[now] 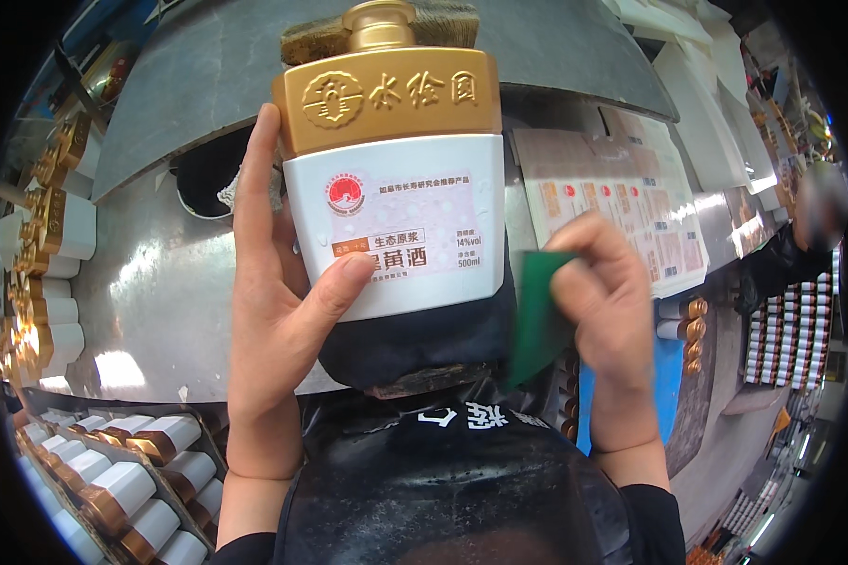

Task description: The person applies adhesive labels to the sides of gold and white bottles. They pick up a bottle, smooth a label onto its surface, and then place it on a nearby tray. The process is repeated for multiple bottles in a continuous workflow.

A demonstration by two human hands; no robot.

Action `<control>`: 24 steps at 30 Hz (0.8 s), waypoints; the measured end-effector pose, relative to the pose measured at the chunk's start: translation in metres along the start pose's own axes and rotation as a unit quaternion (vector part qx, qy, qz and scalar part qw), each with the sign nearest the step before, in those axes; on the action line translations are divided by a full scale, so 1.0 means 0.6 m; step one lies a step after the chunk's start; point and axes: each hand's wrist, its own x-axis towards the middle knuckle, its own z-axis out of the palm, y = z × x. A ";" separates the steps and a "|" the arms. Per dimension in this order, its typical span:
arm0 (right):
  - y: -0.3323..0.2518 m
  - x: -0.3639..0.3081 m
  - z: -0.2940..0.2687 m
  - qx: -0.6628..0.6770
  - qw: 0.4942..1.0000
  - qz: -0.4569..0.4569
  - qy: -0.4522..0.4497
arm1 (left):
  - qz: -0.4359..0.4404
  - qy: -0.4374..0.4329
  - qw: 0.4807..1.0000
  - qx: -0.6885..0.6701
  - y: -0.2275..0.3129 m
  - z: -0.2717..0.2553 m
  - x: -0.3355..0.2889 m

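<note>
A white bottle with a gold shoulder and neck (462, 169) lies face up at the middle, its neck pointing away from me. My left hand (278, 301) grips its left side, the thumb across the lower front and the fingers along the edge. A pale pinkish printed label (400, 221) covers the white front, with small wet drops around it. Under the bottle is a dark cloth pad (424, 344). To the right, my right hand (608, 311), slightly blurred, pinches a flat green scraper-like sheet (540, 306). The sheet is just off the bottle's lower right side.
Stacked label sheets (622, 202) lie right of the bottle on the grey metal table (198, 85). At left is a dark bowl (203, 184) with a whitish cloth. A wooden block (448, 24) sits behind the neck. Crated bottles (122, 471) stand lower left; a person (801, 250) is far right.
</note>
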 end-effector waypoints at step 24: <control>-0.019 0.069 0.025 -0.284 0.957 -0.001 -0.054 | -0.049 0.028 0.998 -0.030 0.011 0.014 -0.002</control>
